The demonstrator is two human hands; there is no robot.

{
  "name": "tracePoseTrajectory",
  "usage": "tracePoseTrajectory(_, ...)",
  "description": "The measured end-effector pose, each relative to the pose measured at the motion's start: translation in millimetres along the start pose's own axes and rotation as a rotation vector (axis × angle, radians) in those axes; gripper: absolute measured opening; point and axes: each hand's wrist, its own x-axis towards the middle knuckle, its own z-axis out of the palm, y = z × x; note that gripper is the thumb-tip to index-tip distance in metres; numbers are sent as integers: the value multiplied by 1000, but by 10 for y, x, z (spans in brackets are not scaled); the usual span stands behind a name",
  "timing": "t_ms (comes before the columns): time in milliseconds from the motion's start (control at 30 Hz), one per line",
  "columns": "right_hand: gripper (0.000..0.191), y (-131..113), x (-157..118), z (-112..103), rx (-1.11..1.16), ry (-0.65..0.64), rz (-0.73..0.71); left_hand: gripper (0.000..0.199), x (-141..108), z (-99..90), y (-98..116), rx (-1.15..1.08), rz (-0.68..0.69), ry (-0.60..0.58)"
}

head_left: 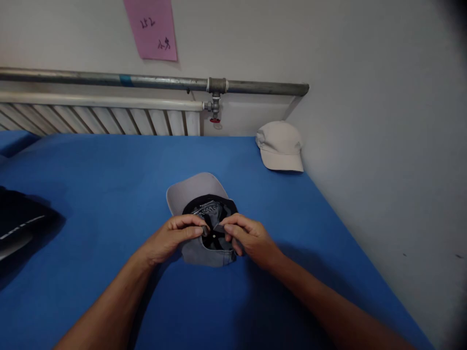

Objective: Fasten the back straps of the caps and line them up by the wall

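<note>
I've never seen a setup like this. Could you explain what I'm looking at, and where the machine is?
There's no robot here: just a person's two bare hands. The single picture comes from a camera worn on the person's head, looking forward and down.

The left hand and right hand both hold a grey cap, its inside facing up and its brim pointing away. Their fingertips pinch small pieces at its opening, perhaps strap ends, though they're too small to be sure.

On the same blue surface, a pale cap sits at the far right by the wall. A dark item at the left is cut off by the picture's edge.
</note>
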Motion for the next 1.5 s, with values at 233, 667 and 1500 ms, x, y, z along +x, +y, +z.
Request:
tracePoseTrajectory(233,19,6,53,36,101,-54,117,14,0,0,-25,-15,10,-39)
tracePoseTrajectory(667,14,35,106,43,300,-191,253,11,3,4,-26,25,21,-74)
tracePoseTrajectory(1500,11,46,86,84,209,-246,147,13,3,21,-5,115,-46,-87)
